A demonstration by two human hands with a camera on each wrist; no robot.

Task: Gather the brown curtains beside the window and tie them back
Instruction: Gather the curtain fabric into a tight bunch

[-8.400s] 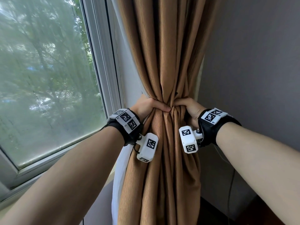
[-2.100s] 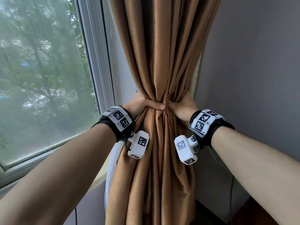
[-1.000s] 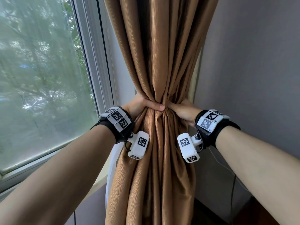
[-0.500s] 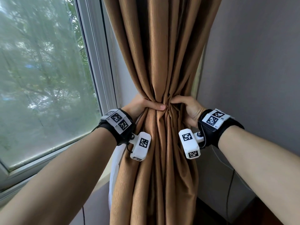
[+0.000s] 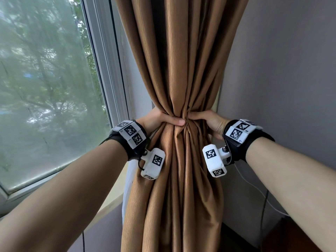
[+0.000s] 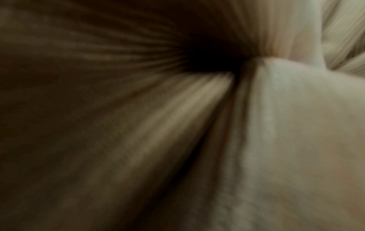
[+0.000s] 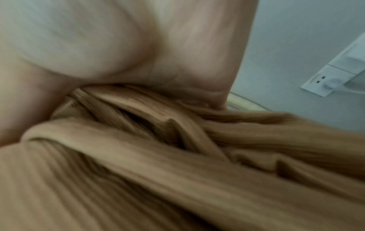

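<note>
The brown curtain (image 5: pixel 179 70) hangs in the corner beside the window, bunched into a narrow waist at mid height. My left hand (image 5: pixel 160 120) grips that waist from the left, thumb across the front folds. My right hand (image 5: pixel 207 120) grips the same waist from the right, thumb on top. The fingers of both hands are hidden behind the cloth. No tie-back band shows. In the left wrist view, blurred dark curtain folds (image 6: pixel 98 109) fill the frame beside my palm (image 6: pixel 306 125). In the right wrist view the gathered curtain folds (image 7: pixel 177 156) sit under my hand (image 7: pixel 118 46).
The window (image 5: pixel 45 88) with its white frame (image 5: pixel 107 70) is at left, above a sill (image 5: pixel 107 208). A white sheer curtain edge (image 5: pixel 128 184) hangs behind the brown one. A grey wall (image 5: pixel 281 70) is at right, with a cable (image 5: pixel 263 206) and a white wall socket (image 7: pixel 335 75).
My right hand has shifted its hold on the waist of the bundle, its thumb coming back over the top of the folds. The left hand has kept its grip throughout.
</note>
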